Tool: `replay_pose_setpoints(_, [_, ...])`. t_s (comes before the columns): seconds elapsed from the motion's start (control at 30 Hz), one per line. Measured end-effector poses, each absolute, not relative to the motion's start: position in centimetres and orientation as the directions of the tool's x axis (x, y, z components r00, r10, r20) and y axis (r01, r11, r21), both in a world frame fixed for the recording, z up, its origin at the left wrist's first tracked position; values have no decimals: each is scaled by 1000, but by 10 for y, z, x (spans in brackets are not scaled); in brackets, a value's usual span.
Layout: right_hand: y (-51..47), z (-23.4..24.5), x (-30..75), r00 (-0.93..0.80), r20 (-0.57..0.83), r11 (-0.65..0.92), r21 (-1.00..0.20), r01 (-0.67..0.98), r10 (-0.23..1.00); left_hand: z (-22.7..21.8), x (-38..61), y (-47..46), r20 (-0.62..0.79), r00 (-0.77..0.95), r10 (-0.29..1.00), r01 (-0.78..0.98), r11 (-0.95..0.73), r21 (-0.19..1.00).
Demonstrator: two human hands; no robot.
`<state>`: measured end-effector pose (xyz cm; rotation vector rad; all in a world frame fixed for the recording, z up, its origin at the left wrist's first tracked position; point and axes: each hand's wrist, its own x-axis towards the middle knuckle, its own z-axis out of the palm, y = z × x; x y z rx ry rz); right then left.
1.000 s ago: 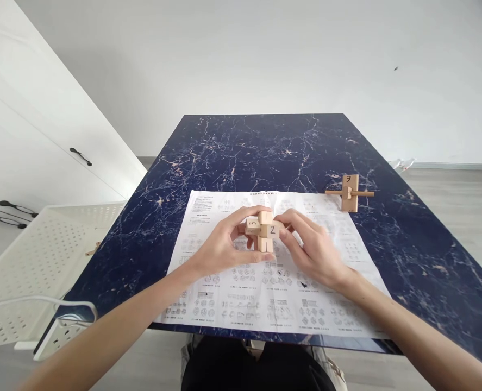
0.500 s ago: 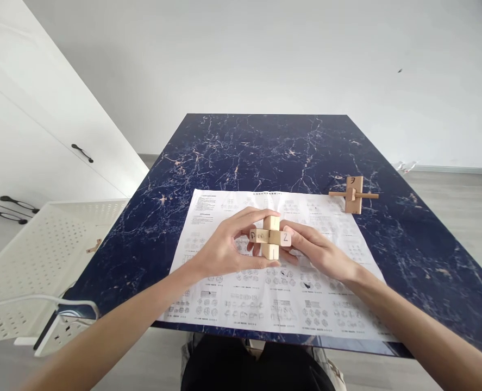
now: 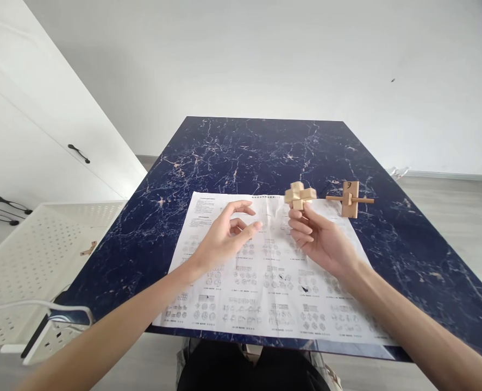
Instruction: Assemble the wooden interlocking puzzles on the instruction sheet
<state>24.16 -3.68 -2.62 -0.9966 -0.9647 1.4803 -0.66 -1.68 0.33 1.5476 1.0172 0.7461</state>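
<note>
A pale wooden burr puzzle (image 3: 299, 194), made of crossed interlocking bars, is held up over the top edge of the paper. My right hand (image 3: 320, 236) grips it from below between thumb and fingers. My left hand (image 3: 230, 232) hovers over the sheet with nothing in it, its thumb and curled fingers apart. Beneath both hands lies a large creased instruction sheet (image 3: 257, 304) printed with rows of small puzzle diagrams. To the right of the held puzzle, a wooden cross-shaped piece (image 3: 350, 200) marked 3, with a rod through it, rests at the sheet's upper right corner.
The dark blue marble-patterned table (image 3: 241, 152) carries the sheet. On the left stands a white perforated basket (image 3: 24, 260) with a small wooden piece (image 3: 88, 248) inside, and a white cable (image 3: 37, 305) near it. White cabinets (image 3: 57, 141) rise behind.
My left hand has let go of the burr puzzle and moved slightly left. My right hand has lifted the puzzle away to the upper right and turned it.
</note>
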Motion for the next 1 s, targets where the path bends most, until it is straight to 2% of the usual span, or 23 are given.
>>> replay_pose_setpoints(0.13, [-31, -29, 249, 8, -28, -23, -936, -350, 1000, 2, -6, -17, -58, 447, 893, 230, -51, 972])
replay_pose_setpoints(0.27, [-37, -21, 241, -25, -112, -113, -933, -341, 993, 1, -6, -16, -74, 465, 882, 250, -50, 967])
replay_pose_setpoints(0.4, [-52, -11, 227, -251, -141, -177, -976, -130, 958, 0, -7, -15, -74, 502, 862, 293, -88, 952])
replay_pose_setpoints(0.5, [-59, -8, 220, -371, -91, -58, -993, 100, 924, 2, -7, -15, -39, 546, 837, 310, -159, 937])
replay_pose_setpoints(0.6, [-61, -8, 216, -378, -55, 40, -970, 239, 924, 4, -6, -16, -21, 576, 817, 313, -197, 929])
replay_pose_setpoints(0.77, [-59, -11, 216, -325, 7, 121, -935, 332, 946, 2, -4, -16, -17, 592, 806, 320, -216, 922])
replay_pose_setpoints(1.0, [-57, -13, 218, -305, -17, 96, -932, 350, 952, 4, -3, -18, -10, 590, 807, 312, -217, 925])
